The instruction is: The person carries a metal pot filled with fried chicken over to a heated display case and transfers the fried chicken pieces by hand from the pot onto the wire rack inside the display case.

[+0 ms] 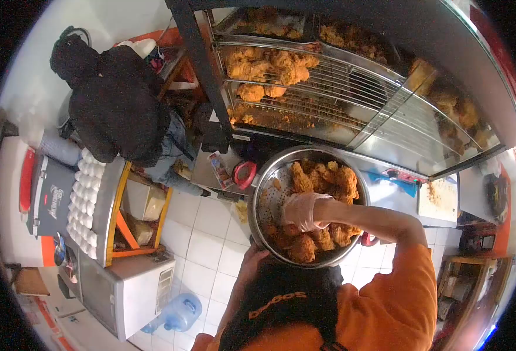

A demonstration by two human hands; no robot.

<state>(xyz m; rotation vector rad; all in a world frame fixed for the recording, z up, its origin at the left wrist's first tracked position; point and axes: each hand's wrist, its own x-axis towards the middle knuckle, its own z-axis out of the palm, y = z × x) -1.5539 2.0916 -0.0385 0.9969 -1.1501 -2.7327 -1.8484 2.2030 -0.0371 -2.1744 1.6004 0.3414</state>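
Observation:
A round steel strainer pot [261, 229] with a perforated inside and red handles is in front of my body. Pieces of fried chicken [344, 181] lie in it, mostly along its far and right sides. My right hand [302, 212], in a clear plastic glove, reaches down into the pot among the chicken; its fingertips are hidden. At the pot's near left side, my left hand [254, 258] grips the lower rim, with most of its fingers out of sight under it.
A glass display case [381, 126] with fried chicken on wire racks [334, 70] stands ahead. A person in black [114, 105] is at the left. Piled white objects [83, 205] line a counter. A blue water jug [182, 311] lies on the tiled floor; a cutting board [438, 202] is at right.

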